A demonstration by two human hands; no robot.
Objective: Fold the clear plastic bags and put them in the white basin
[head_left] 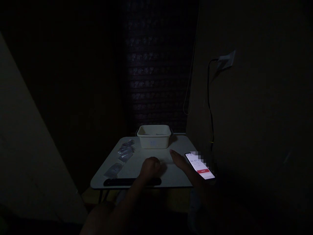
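Two hands rest on the small white table (pixel 137 169): the left hand (pixel 151 167) curled loosely, the right hand (pixel 179 160) flat with fingers together, neither holding anything. One lit phone (pixel 200 165) lies just beside the right. Several clear packets (pixel 123 155), too dim to count, lie left. One white tub (pixel 154 136) stands farthest, its contents indistinct.
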